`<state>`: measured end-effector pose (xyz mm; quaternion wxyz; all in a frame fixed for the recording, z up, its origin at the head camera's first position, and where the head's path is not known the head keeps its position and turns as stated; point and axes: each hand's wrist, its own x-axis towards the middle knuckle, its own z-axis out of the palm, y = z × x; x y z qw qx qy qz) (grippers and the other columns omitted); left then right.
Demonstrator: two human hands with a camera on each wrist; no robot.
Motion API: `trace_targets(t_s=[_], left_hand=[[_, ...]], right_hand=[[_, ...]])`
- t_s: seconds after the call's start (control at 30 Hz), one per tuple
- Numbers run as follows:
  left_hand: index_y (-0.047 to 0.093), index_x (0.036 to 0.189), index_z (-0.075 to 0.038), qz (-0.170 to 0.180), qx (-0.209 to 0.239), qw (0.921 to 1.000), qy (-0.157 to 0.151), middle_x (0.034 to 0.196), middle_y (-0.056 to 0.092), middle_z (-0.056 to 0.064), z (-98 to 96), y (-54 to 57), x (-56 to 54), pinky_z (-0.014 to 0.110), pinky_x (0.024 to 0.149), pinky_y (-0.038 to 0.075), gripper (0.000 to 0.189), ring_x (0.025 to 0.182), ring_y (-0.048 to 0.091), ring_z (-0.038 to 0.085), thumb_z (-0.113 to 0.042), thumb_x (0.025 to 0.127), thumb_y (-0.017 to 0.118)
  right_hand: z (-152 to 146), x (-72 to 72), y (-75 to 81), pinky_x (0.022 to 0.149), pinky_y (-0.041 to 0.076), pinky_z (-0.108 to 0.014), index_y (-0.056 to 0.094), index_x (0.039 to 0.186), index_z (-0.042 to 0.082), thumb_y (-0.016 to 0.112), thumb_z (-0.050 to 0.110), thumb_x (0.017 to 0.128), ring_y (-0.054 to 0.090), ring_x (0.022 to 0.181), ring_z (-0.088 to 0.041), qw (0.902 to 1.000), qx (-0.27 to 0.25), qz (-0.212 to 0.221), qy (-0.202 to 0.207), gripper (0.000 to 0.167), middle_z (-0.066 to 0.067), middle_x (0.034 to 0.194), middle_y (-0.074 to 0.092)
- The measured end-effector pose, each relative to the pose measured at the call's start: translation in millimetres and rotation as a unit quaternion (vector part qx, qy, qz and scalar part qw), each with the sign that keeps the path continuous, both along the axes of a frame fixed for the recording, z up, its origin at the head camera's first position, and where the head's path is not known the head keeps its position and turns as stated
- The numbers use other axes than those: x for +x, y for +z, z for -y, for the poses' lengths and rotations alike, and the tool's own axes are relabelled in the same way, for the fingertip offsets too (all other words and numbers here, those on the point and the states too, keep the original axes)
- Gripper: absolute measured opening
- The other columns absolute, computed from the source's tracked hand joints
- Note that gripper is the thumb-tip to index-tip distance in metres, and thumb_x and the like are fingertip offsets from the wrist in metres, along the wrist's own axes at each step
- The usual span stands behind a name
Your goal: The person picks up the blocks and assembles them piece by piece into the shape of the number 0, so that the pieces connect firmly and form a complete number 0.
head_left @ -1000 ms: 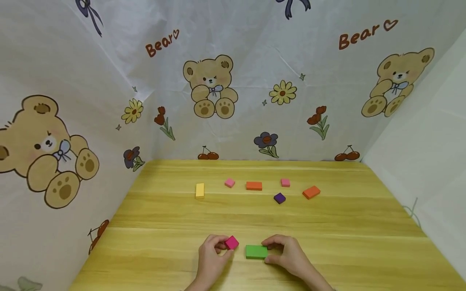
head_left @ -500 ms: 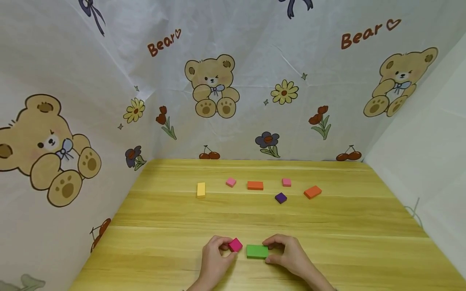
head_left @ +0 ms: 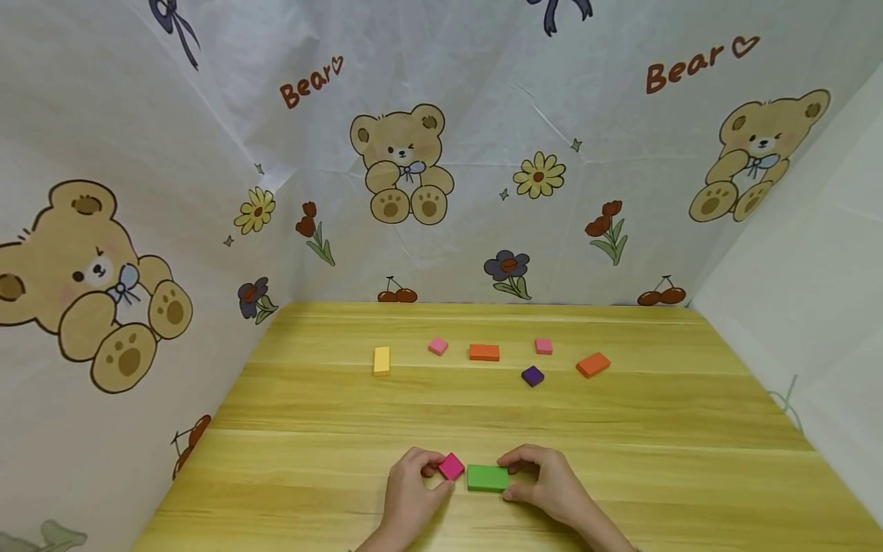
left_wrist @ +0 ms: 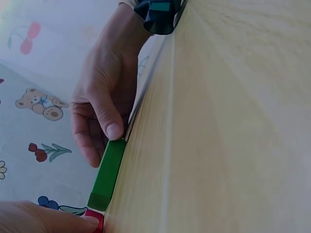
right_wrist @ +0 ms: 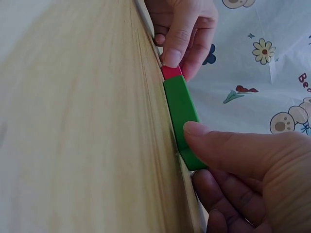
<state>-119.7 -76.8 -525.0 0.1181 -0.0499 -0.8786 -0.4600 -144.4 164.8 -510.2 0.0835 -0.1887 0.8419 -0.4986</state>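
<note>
Near the front of the table, my left hand (head_left: 412, 491) pinches a small magenta block (head_left: 451, 467) between thumb and fingers, one corner of it turned toward the green block. My right hand (head_left: 548, 484) holds the right end of a green rectangular block (head_left: 487, 478), which lies flat on the wood. Only a narrow gap parts the two blocks in the head view. In the right wrist view the thumb presses the near end of the green block (right_wrist: 182, 109), and the magenta block (right_wrist: 171, 72) shows just beyond it under the left thumb.
Farther back on the wooden table (head_left: 310, 414) lie a yellow block (head_left: 382, 361), two pink blocks (head_left: 438, 346), two orange blocks (head_left: 484, 353) and a purple block (head_left: 533, 376). A bear-printed cloth (head_left: 469, 253) stands along the back and left.
My left hand has slid to the right with the magenta block, bringing it closer to the green block. The right hand and the green block stay almost in place.
</note>
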Motion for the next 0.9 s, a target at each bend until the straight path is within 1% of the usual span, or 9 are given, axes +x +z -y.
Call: trace_targets(t_s=[0.27, 0.47, 0.63, 0.9], left_hand=[[0.073, 0.09, -0.011, 0.005, -0.013, 0.9999, -0.002, 0.085, 0.063, -0.007, -1.0, -1.3, 0.3, 0.02, 0.067, 0.046, 0.029, 0.074, 0.054, 0.004, -0.009, 0.065, 0.088], [0.073, 0.089, -0.012, 0.007, -0.02, 0.9998, -0.002, 0.083, 0.063, -0.008, -1.2, -0.9, 0.0, 0.019, 0.067, 0.044, 0.028, 0.074, 0.052, 0.003, -0.01, 0.065, 0.088], [0.074, 0.09, -0.013, 0.011, -0.025, 0.9996, -0.001, 0.083, 0.063, -0.009, -1.9, -0.8, -0.1, 0.019, 0.066, 0.043, 0.028, 0.073, 0.051, 0.002, -0.011, 0.066, 0.088], [0.073, 0.09, -0.013, 0.001, -0.021, 0.9998, 0.001, 0.084, 0.064, -0.008, -1.7, 1.2, 0.3, 0.02, 0.067, 0.044, 0.029, 0.074, 0.053, 0.004, -0.012, 0.065, 0.088]], right_hand=[[-0.3, 0.5, -1.3, 0.078, 0.054, -0.022, 0.072, 0.104, 0.012, 0.085, 0.016, 0.073, 0.065, 0.091, -0.012, 1.0, -0.002, -0.001, -0.001, 0.034, -0.002, 0.103, 0.071], [-0.5, 0.2, -1.8, 0.078, 0.053, -0.022, 0.073, 0.104, 0.014, 0.085, 0.018, 0.073, 0.065, 0.091, -0.012, 0.9998, 0.012, -0.015, -0.001, 0.034, 0.0, 0.103, 0.072], [-1.0, 0.9, -2.1, 0.078, 0.053, -0.022, 0.073, 0.104, 0.014, 0.085, 0.019, 0.073, 0.065, 0.09, -0.01, 0.9996, 0.021, -0.018, 0.0, 0.034, 0.001, 0.102, 0.072], [0.1, 0.0, -1.4, 0.077, 0.054, -0.022, 0.073, 0.103, 0.013, 0.086, 0.018, 0.073, 0.065, 0.089, -0.011, 0.9996, 0.017, -0.024, 0.002, 0.034, 0.0, 0.101, 0.071]])
